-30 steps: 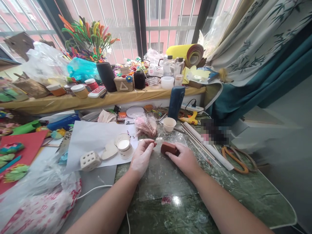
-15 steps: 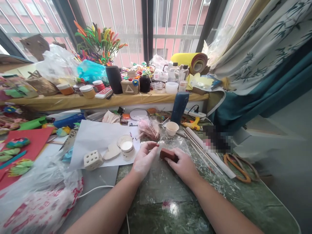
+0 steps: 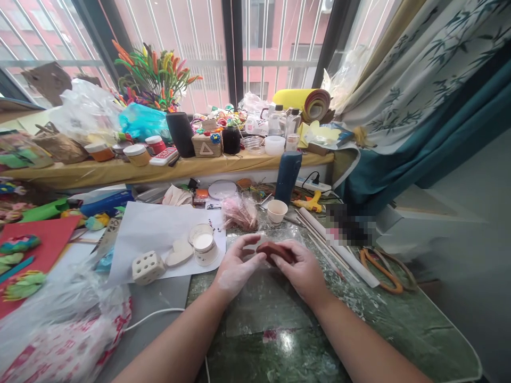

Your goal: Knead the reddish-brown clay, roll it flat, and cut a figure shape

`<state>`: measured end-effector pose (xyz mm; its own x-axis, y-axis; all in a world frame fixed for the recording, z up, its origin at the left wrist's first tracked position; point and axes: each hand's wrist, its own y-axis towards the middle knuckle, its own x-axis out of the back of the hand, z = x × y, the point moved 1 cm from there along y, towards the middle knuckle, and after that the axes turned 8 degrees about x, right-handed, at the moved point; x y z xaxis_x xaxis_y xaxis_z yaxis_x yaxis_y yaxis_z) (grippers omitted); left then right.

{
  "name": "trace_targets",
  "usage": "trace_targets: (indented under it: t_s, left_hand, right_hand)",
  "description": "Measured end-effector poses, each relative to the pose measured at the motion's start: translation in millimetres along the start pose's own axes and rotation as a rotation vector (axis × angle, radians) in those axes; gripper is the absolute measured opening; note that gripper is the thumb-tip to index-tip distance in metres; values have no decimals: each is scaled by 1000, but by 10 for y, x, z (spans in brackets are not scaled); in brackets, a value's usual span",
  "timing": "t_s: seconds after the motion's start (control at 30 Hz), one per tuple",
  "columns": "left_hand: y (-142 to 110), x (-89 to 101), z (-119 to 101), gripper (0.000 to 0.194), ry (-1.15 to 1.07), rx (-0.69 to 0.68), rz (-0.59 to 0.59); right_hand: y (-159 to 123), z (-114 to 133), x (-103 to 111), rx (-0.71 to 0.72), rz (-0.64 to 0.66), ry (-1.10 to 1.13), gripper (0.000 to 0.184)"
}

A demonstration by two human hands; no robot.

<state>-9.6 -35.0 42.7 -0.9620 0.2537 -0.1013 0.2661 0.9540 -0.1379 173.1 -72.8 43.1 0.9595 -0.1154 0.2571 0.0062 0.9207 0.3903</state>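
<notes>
A reddish-brown block [image 3: 272,248], which looks like modelling clay, is gripped between the thumb and fingers of my right hand [image 3: 304,272]. It is tilted above the table, and its right end is hidden in the grip. My left hand [image 3: 235,268] is at the block's left end, its fingers curved and apart; whether the thumb tip touches the block I cannot tell. White powder or residue coats both hands. Under them a clear plastic sheet [image 3: 259,314] lies on the green, smeared tabletop.
Left of my hands, white paper [image 3: 139,229] bears a white die [image 3: 148,267], a pale heart shape [image 3: 179,252] and an open tub [image 3: 205,250]. Beyond are a small bowl [image 3: 277,211], a blue bottle [image 3: 288,178] and a yellow glue gun [image 3: 309,201]. Sticks and a white roll [image 3: 339,247] lie right.
The block has turned in my right hand, showing a narrower, tilted side. My left thumb has come closer to its left end. The whole view has shifted slightly.
</notes>
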Motion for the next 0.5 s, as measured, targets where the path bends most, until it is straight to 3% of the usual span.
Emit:
trace_targets:
  t_s: [0.1, 0.17, 0.23, 0.3, 0.43, 0.5]
  left_hand:
    - [45, 42, 5, 36, 16, 2, -146]
    - [75, 64, 16, 33, 5, 3, -213]
    - [94, 71, 26, 32, -7, 8, -224]
    - [99, 70, 32, 31, 1, 13, -207]
    - [101, 69, 42, 29, 12, 5, -205]
    - [108, 74, 55, 29, 22, 0, -208]
  right_hand:
    - [27, 38, 72, 91, -156, -161, 20]
    - [51, 3, 78, 61, -74, -238, 19]
    - [71, -60, 59, -20, 68, -307, 19]
    - [79, -100, 41, -74, 130, -340, 20]
    - [63, -50, 33, -7, -11, -233, 20]
    - [53, -15, 25, 5, -17, -224, 20]
